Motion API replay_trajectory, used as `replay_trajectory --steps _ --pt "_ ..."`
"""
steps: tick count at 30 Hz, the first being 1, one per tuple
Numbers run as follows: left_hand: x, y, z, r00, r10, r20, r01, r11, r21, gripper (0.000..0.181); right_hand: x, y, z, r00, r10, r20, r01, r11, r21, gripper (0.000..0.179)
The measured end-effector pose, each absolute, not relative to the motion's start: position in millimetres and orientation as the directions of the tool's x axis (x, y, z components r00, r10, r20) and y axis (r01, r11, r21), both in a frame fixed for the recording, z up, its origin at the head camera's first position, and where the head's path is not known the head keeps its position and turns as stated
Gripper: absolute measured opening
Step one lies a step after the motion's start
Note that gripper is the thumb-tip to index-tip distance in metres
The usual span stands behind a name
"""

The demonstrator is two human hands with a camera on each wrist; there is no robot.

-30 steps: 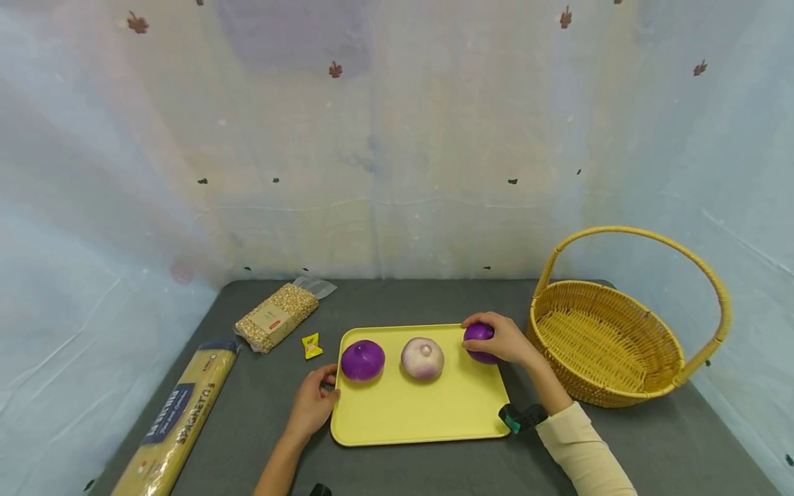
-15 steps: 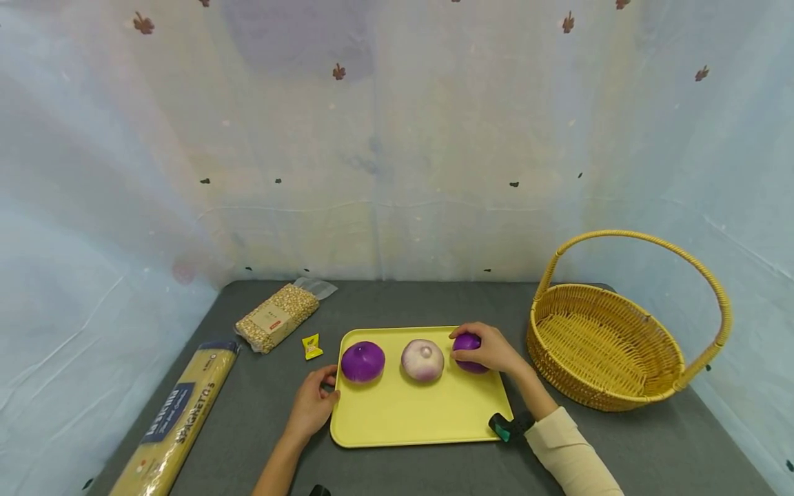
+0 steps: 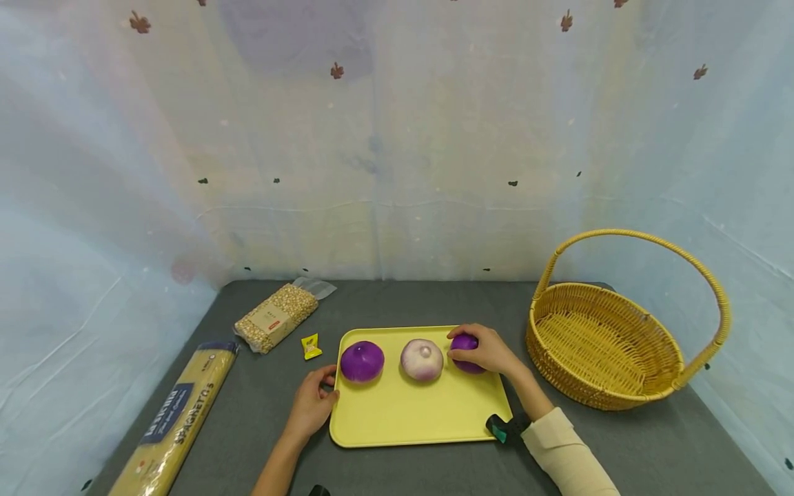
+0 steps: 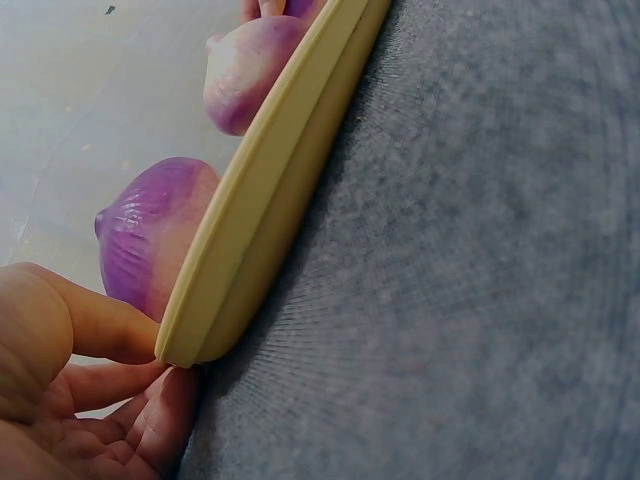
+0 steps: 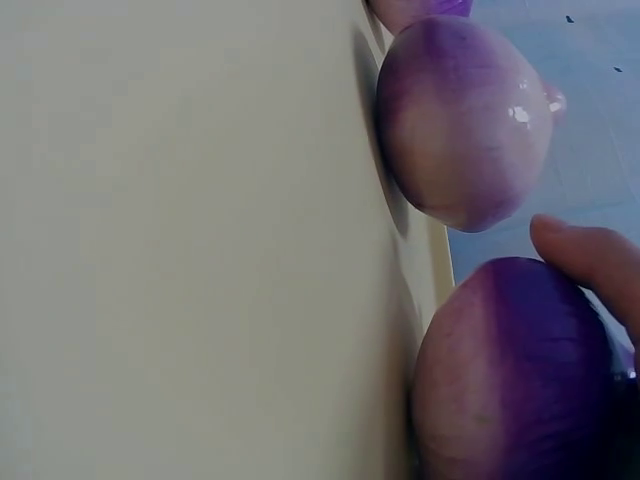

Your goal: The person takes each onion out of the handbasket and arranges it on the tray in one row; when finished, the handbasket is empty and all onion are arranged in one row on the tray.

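On the yellow tray (image 3: 428, 420) three onions stand in a row. My right hand (image 3: 490, 351) holds the rightmost purple onion (image 3: 466, 342) from above, its fingers curved round the sides. In the right wrist view that onion (image 5: 510, 380) is at the tray surface, with one fingertip by its top. A paler white-and-purple onion (image 3: 422, 359) sits in the middle, apart from the hand. At the left is another purple onion (image 3: 362, 362). My left hand (image 3: 313, 399) pinches the tray's left edge; the left wrist view shows the thumb at the rim and other fingers below.
A wicker basket (image 3: 595, 396) with a tall handle stands right of the tray. To the left lie a small yellow wrapped packet (image 3: 311, 346), a clear bag of pale grains (image 3: 276, 318) and a long spaghetti pack (image 3: 176, 417). A patterned curtain hangs behind the table.
My right hand has moved left with the purple onion, from the tray's right edge to nearer the pale onion, mostly in the first half second. The left hand stays at the tray edge.
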State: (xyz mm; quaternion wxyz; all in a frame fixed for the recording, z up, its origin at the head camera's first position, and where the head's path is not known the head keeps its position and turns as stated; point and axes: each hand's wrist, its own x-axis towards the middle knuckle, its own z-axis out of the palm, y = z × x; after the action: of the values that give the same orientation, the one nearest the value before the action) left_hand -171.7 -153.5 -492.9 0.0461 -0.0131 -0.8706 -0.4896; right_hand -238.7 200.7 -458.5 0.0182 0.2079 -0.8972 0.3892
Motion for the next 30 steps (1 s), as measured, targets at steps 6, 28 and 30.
replay_trajectory --steps 6,28,30 --pt "-171.2 -153.8 -493.5 -0.995 -0.024 0.102 0.074 0.525 0.848 0.044 -238.0 199.2 -457.2 -0.920 -0.348 0.182 -0.369 0.608 -0.703 0.037" --pt "-173.3 -153.8 -494.4 -0.994 -0.032 0.105 0.073 0.528 0.846 0.044 -238.6 205.6 -451.2 -0.948 -0.259 0.187 -0.309 0.596 -0.741 0.049" --pt "-173.2 -154.0 -494.8 -0.994 -0.031 0.104 0.072 0.526 0.847 0.044 -238.9 206.2 -450.9 -0.943 -0.246 0.223 -0.328 0.584 -0.743 0.048"
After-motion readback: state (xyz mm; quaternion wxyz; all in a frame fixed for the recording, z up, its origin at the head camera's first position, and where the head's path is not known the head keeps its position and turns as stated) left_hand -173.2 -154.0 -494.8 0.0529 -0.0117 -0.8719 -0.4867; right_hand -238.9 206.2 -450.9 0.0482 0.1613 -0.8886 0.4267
